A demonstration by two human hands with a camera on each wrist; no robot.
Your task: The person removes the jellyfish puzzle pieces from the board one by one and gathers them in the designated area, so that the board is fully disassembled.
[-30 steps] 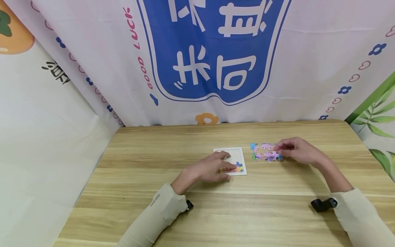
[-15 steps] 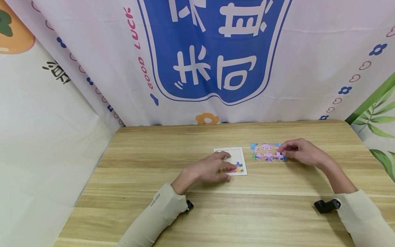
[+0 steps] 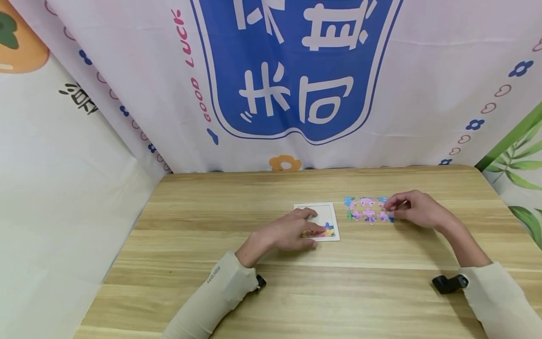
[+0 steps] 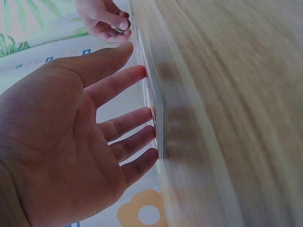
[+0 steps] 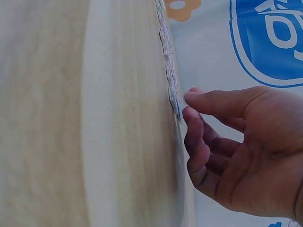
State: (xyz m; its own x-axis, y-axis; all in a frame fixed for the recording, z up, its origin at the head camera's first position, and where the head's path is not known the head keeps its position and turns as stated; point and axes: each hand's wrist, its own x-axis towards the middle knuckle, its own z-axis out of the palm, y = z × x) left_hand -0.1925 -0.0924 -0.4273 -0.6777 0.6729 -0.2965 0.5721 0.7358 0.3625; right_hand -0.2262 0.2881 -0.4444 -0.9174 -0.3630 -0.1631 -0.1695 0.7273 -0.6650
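Note:
A small white puzzle tray (image 3: 336, 221) lies on the table, with a colourful strip of joined pieces (image 3: 329, 230) along its near side. My left hand (image 3: 292, 230) is spread over it; in the left wrist view the fingertips (image 4: 150, 116) rest on its face. To its right, pink, blue and green jigsaw pieces (image 3: 368, 213) are laid out in loose rows. My right hand (image 3: 417, 209) is at their right end, its fingers curled. In the right wrist view thumb and fingertips come close together right at the edge piece (image 5: 176, 106); I cannot tell whether they pinch it.
The wooden table (image 3: 254, 188) runs back to a printed curtain (image 3: 423, 94) with a blue panel. A white cloth (image 3: 63, 197) hangs at the left. Black wrist cameras sit at both cuffs, the right one (image 3: 450, 283) low over the table.
My right hand has moved slightly right. Pieces at the right end of the layout have shifted right with it, leaving wider gaps. My left hand stays on the tray.

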